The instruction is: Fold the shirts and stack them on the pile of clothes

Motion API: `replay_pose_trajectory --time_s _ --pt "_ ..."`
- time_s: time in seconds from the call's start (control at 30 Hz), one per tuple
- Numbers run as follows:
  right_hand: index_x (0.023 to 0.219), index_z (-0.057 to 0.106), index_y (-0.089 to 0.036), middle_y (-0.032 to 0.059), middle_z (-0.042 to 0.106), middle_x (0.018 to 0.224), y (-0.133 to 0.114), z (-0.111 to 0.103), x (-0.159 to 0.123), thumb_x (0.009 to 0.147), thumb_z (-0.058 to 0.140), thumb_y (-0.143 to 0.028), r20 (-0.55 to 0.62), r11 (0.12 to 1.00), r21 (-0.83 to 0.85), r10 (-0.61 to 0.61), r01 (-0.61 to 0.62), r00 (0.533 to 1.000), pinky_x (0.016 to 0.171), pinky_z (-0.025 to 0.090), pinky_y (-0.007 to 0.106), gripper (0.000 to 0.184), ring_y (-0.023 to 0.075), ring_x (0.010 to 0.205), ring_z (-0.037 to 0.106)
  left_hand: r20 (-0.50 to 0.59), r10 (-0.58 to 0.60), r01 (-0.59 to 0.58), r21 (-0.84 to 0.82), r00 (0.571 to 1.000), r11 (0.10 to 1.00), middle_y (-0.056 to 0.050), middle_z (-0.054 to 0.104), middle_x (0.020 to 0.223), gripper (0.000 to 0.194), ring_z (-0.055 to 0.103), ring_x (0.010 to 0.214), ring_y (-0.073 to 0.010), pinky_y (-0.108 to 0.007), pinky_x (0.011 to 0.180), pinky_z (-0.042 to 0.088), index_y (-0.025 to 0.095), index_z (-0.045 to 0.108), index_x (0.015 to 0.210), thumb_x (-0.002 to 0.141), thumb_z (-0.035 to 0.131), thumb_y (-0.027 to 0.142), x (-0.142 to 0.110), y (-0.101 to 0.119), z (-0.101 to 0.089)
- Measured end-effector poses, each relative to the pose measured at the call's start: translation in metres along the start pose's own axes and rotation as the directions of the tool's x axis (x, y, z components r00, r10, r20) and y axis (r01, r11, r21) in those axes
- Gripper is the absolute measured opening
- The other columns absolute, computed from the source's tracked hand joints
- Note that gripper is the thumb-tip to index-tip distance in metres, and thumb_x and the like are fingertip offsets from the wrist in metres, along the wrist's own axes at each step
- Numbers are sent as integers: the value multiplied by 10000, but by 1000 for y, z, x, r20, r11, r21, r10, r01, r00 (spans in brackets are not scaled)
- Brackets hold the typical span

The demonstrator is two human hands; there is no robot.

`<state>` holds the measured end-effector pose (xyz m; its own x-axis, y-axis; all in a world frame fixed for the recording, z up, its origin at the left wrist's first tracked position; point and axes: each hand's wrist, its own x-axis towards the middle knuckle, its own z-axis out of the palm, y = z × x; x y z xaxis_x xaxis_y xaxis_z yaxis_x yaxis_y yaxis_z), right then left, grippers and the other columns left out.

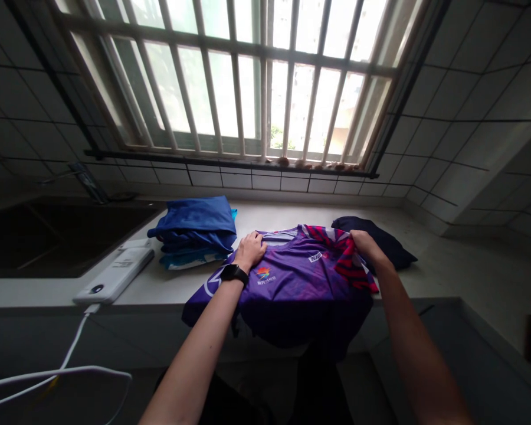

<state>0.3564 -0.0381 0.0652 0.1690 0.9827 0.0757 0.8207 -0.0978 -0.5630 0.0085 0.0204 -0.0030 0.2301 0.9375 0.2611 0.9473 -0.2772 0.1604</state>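
At twelve o'clock on the desk (pixel 277 211), purple shirt (pixel 292 289), left hand (pixel 250 251) and right hand (pixel 366 245) fingers gripping its shoulders; front overhang could drag it off if grip slackens.

Item: one pair of bare forearms, left (pixel 203 348) and right (pixel 409 319), each ending in a bare five-fingered hand, left hand (pixel 250 250) and right hand (pixel 366 245). Left wrist fitted with one black smartwatch (pixel 234 273), rounded rectangular face, dark glossy screen, plain black band; lower body in black or very dark clothing (pixel 230 401), its cut and seams lost in shadow
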Motion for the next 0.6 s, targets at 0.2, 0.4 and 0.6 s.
replay_pose_trajectory --time_s 0.2,0.4,0.6 --pt "906 620 -199 101 746 809 -28 19 -7 1028 301 -477 226 857 515 -122 -13 966 635 555 283 441 196 671 682 6 3 -3 9 1000 1000 -151 668 1328 386 632 1231 -281 -386 1066 488 145 683 1283 1006 445 272 0 0 0" --pt "1205 720 -171 140 697 1358 -56 60 -2 986 531 -323 128 946 214 -273 243 953 1091 489 359 328 249 1269 645 10 11 -11 27 1000 1000 -167 670 1322 387 631 1236 -288 -390 1080 479 121 690 1261 1014 434 273 -1 1 -1" --pt "1653 323 -286 70 192 1751 -75 121 3 1078 397 -468 308 881 -307 -267 361 913 1267 128 656 609 309 1622 125 15 26 -26 6 1000 1000 -160 657 1372 405 623 1263 -283 -383 1100 473 126 674 1311 1016 452 290 -4 -2 -1"
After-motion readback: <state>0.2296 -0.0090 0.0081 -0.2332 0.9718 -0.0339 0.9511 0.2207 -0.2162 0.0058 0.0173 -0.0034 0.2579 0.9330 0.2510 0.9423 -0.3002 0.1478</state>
